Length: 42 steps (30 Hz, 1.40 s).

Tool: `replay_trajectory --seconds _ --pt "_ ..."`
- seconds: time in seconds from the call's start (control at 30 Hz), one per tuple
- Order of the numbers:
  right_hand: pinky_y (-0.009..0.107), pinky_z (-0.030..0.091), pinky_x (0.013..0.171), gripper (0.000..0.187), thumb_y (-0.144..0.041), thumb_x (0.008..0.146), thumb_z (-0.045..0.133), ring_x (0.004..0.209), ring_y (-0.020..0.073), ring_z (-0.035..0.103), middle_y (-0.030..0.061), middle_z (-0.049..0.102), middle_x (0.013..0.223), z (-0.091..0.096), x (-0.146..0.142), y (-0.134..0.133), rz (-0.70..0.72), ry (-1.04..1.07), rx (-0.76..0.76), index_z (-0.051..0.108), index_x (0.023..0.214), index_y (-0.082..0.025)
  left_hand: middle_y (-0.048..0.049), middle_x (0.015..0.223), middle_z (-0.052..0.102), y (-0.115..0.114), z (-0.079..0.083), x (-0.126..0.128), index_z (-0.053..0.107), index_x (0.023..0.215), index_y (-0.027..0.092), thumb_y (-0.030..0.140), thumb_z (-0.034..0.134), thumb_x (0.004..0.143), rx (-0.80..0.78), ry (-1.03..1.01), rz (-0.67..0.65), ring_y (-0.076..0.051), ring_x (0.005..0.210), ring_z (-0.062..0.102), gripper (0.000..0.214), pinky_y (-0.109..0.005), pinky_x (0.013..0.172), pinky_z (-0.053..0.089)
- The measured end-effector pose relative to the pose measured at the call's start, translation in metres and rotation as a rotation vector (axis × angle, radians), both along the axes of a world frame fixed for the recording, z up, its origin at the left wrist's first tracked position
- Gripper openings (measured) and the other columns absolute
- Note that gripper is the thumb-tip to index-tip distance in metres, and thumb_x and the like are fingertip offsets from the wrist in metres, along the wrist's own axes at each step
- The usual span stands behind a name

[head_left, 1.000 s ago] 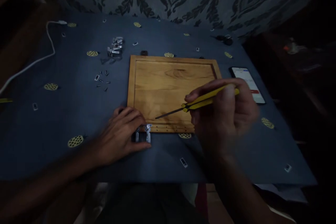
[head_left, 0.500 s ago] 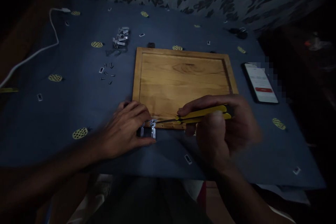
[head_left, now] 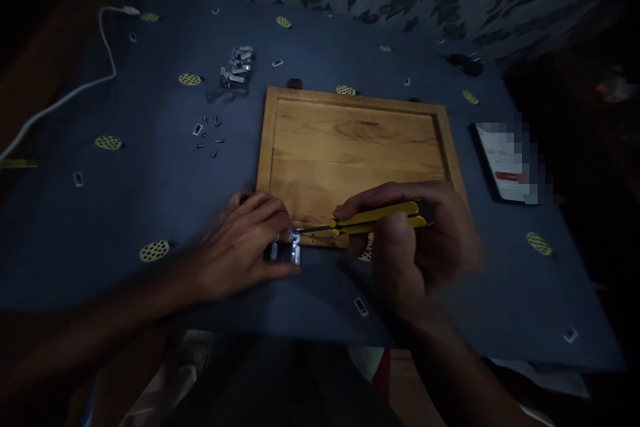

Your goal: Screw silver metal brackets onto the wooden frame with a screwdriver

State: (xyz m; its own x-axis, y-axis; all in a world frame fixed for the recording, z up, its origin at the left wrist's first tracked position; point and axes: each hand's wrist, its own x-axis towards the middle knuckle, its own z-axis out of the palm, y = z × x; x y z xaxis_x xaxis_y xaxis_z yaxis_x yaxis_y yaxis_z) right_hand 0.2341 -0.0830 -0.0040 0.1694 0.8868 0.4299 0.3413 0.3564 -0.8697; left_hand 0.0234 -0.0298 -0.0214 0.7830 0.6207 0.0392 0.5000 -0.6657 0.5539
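My right hand (head_left: 425, 247) is closed round a screwdriver (head_left: 377, 217) with a yellow and dark handle, its thin shaft pointing left. The tip meets the upper end of a small shiny metal bracket (head_left: 295, 252) at the near edge of a rimmed wooden board (head_left: 357, 170). My left hand (head_left: 245, 240) grips around that bracket, fingers curled over the board's near left corner and thumb below. Another metal piece (head_left: 274, 250) shows partly behind the left fingers. Whether a screw sits under the tip is too small to tell.
Several loose screws (head_left: 214, 137) lie left of the board, with a pile of metal brackets (head_left: 239, 68) farther back. A phone (head_left: 506, 167) rests on the right. A white cable (head_left: 107, 47) runs along the left, and dark sunglasses (head_left: 467, 63) lie at the far right.
The view has shifted slightly. My right hand and the screwdriver have moved a little left, closer to my left hand. Both hands keep their grip.
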Motion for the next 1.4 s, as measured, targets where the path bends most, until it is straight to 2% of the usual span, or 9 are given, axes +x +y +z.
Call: replay_trajectory --seconds 0.17,0.3,0.53,0.7,0.83,0.97,1.1,1.27,1.4 --pt "0.030 0.058 0.060 0.011 -0.036 0.102 0.066 0.072 0.0163 0.073 0.0015 0.077 0.092 0.003 0.003 -0.003 0.067 -0.055 -0.010 0.070 0.106 -0.027 -0.0047 0.107 0.069 0.000 0.001 0.001 0.068 0.106 0.016 0.041 0.087 0.086 -0.017 0.013 0.006 -0.028 0.108 0.060 0.037 -0.043 0.092 0.038" --pt "0.031 0.060 0.071 0.011 -0.035 0.104 0.064 0.079 0.0168 0.074 0.0011 0.076 0.098 0.015 0.004 -0.003 0.163 -0.126 -0.052 0.069 0.109 -0.028 -0.0053 0.109 0.069 0.000 -0.001 0.001 0.068 0.106 0.016 0.043 0.086 0.086 -0.025 0.020 0.014 -0.029 0.110 0.061 0.038 -0.045 0.096 0.039" --pt "0.028 0.058 0.069 0.013 -0.028 0.105 0.061 0.075 0.0149 0.074 0.0013 0.076 0.104 0.040 0.007 -0.007 0.299 -0.250 -0.165 0.067 0.116 -0.028 -0.0056 0.110 0.070 0.000 -0.001 0.001 0.069 0.110 0.015 0.044 0.086 0.086 -0.011 0.011 0.008 -0.029 0.112 0.060 0.041 -0.044 0.095 0.039" --pt "0.030 0.060 0.073 0.008 -0.025 0.100 0.068 0.078 0.0162 0.076 0.0011 0.077 0.100 0.034 0.006 -0.007 0.293 -0.239 -0.119 0.069 0.108 -0.027 -0.0051 0.109 0.069 0.000 0.002 0.002 0.069 0.109 0.016 0.043 0.085 0.087 -0.039 0.038 0.009 -0.028 0.111 0.061 0.039 -0.043 0.094 0.039" --pt "0.032 0.059 0.074 0.008 -0.024 0.095 0.074 0.083 0.0192 0.076 0.0006 0.077 0.092 0.026 0.003 -0.004 0.199 -0.249 -0.019 0.070 0.101 -0.026 -0.0044 0.110 0.069 0.000 0.004 0.003 0.069 0.110 0.017 0.041 0.085 0.087 -0.035 0.039 0.011 -0.028 0.111 0.061 0.037 -0.042 0.094 0.039" --pt "0.033 0.058 0.073 0.011 -0.023 0.093 0.077 0.084 0.0198 0.074 0.0000 0.075 0.090 0.025 0.000 -0.004 0.148 -0.227 -0.029 0.068 0.098 -0.028 -0.0041 0.112 0.070 0.000 0.004 0.002 0.068 0.116 0.019 0.042 0.084 0.088 -0.025 0.041 0.010 -0.027 0.112 0.060 0.039 -0.041 0.093 0.039" --pt "0.033 0.059 0.074 0.014 -0.020 0.093 0.075 0.086 0.0202 0.074 0.0002 0.075 0.093 0.028 0.001 -0.007 0.186 -0.218 -0.054 0.069 0.102 -0.028 -0.0048 0.112 0.071 0.000 0.004 0.001 0.068 0.115 0.019 0.045 0.082 0.090 -0.025 0.046 0.008 -0.028 0.112 0.060 0.039 -0.041 0.094 0.038" --pt "0.035 0.062 0.073 0.023 -0.023 0.097 0.070 0.081 0.0205 0.076 0.0056 0.078 0.105 0.030 0.008 -0.007 0.280 -0.199 -0.128 0.072 0.121 -0.027 -0.0050 0.112 0.071 0.001 0.003 0.002 0.069 0.114 0.018 0.045 0.084 0.088 -0.030 0.042 0.012 -0.028 0.112 0.061 0.041 -0.042 0.093 0.038" --pt "0.038 0.062 0.077 0.016 -0.021 0.094 0.075 0.089 0.0243 0.075 0.0052 0.078 0.098 0.030 0.009 0.000 0.282 -0.260 -0.011 0.076 0.108 -0.027 -0.0050 0.110 0.070 0.000 0.001 0.002 0.069 0.111 0.017 0.045 0.085 0.087 -0.016 0.033 0.016 -0.028 0.110 0.061 0.040 -0.041 0.093 0.039"
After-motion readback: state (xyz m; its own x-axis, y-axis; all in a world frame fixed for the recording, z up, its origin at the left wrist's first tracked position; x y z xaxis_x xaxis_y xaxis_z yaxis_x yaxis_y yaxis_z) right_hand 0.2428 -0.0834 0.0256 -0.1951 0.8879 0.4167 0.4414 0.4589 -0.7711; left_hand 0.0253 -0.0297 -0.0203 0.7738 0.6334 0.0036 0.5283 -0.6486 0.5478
